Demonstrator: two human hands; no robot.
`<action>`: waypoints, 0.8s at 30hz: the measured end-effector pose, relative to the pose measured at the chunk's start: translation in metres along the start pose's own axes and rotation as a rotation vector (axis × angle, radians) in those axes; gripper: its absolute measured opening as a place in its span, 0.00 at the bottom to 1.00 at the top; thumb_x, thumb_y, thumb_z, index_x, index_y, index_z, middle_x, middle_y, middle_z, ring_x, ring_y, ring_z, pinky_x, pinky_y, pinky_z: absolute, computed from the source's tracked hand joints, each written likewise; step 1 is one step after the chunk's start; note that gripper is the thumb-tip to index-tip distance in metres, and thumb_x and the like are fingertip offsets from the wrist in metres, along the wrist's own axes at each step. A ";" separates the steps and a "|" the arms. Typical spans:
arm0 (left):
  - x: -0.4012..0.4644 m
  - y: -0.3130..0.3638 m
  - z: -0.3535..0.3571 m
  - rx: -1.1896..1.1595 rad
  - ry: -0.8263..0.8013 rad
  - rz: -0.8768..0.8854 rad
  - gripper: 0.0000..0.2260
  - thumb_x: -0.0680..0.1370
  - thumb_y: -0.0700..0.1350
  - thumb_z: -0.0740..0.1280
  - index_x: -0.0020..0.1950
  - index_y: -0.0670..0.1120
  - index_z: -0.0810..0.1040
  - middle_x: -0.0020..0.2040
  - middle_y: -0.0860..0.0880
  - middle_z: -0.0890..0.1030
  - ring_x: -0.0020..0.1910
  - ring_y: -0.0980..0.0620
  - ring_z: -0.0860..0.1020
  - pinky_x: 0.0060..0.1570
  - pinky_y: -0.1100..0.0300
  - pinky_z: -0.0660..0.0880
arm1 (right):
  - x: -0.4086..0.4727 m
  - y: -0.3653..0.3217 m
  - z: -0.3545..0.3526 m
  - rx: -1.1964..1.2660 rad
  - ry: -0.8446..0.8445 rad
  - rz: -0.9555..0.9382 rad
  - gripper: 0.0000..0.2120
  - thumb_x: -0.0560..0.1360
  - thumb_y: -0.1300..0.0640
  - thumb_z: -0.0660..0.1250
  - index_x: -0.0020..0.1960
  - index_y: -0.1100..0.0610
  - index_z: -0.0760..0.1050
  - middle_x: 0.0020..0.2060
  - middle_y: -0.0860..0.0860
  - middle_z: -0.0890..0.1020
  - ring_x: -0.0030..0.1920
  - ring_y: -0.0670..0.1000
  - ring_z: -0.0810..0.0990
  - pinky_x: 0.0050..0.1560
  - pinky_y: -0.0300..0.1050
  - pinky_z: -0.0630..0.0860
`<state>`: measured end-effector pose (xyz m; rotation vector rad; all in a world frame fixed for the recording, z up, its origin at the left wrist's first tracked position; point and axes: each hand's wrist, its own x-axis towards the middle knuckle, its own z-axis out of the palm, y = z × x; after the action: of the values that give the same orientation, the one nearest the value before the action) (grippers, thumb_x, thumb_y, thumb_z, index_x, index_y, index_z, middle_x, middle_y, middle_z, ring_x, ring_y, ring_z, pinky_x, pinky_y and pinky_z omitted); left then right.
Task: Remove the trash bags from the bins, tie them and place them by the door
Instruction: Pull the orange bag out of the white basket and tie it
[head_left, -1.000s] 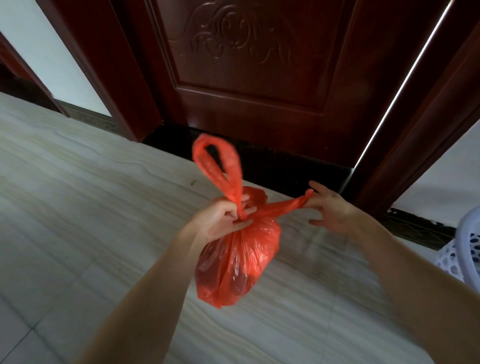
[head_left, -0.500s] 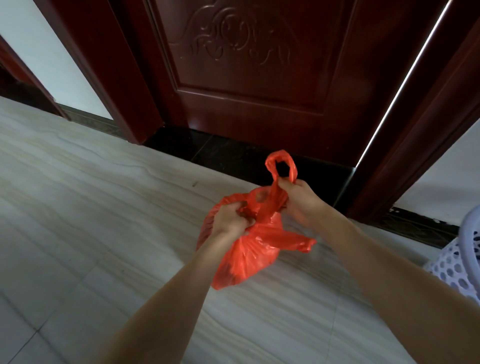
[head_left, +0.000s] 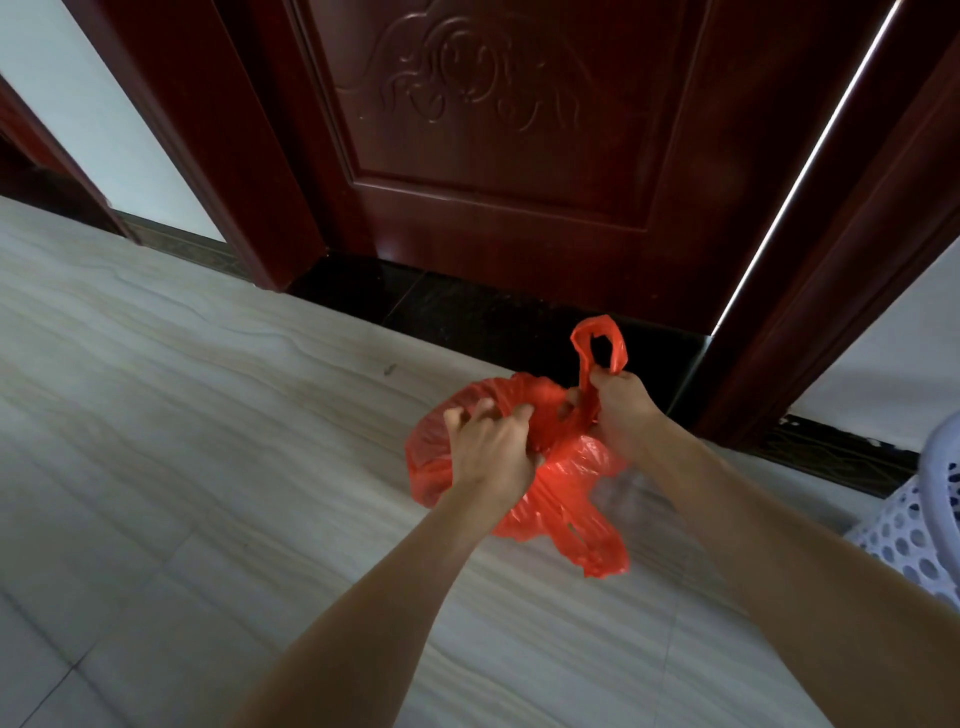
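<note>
The red trash bag (head_left: 563, 483) hangs in the air between both hands, low over the pale tiled floor (head_left: 182, 415) and just in front of the dark wooden door (head_left: 498, 156); the left hand (head_left: 491, 452) has its fingers curled into the bunched plastic at the bag's mouth, and the right hand (head_left: 621, 410) pinches one handle so that its loop (head_left: 600, 345) stands up above the knuckles; the other handle (head_left: 592, 540) dangles loose below the bag, held by neither hand. The step in hand looks like the tying, and it seems only part done (no finished knot shows, though the fingers hide the middle of the bag); to do it well, the left hand would likely need to let go of the bunched mouth, catch the hanging handle and cross it over the raised loop; the pull should be steady and outward, since thin plastic of this kind probably stretches or tears under a jerk; the bag's mouth should stay gathered so nothing spills. A white perforated basket (head_left: 914, 519) stands at the right edge, apart from the bag.
</note>
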<state>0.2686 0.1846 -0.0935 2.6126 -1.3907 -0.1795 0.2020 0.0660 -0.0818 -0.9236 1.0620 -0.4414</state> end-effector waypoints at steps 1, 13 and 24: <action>0.000 0.000 0.001 -0.032 -0.024 0.009 0.24 0.75 0.51 0.66 0.69 0.49 0.64 0.57 0.45 0.79 0.68 0.46 0.66 0.61 0.49 0.58 | 0.001 -0.001 -0.001 0.021 0.005 0.005 0.13 0.80 0.60 0.52 0.38 0.59 0.67 0.30 0.56 0.71 0.31 0.55 0.72 0.34 0.46 0.72; -0.012 0.010 0.005 -0.476 -0.004 0.125 0.21 0.72 0.49 0.68 0.62 0.49 0.68 0.46 0.52 0.81 0.49 0.50 0.79 0.46 0.58 0.70 | 0.008 0.011 -0.011 0.147 0.248 0.114 0.10 0.76 0.69 0.48 0.44 0.62 0.66 0.27 0.55 0.66 0.23 0.52 0.65 0.28 0.47 0.69; -0.016 0.000 -0.006 -0.498 0.026 0.102 0.14 0.75 0.51 0.66 0.55 0.50 0.66 0.41 0.56 0.79 0.48 0.51 0.79 0.47 0.56 0.71 | 0.020 -0.004 -0.026 0.094 0.212 0.123 0.15 0.74 0.72 0.46 0.38 0.59 0.67 0.24 0.53 0.66 0.15 0.47 0.62 0.22 0.40 0.69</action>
<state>0.2609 0.1991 -0.0875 2.1247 -1.2688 -0.4161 0.1885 0.0379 -0.0940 -0.7347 1.2734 -0.4900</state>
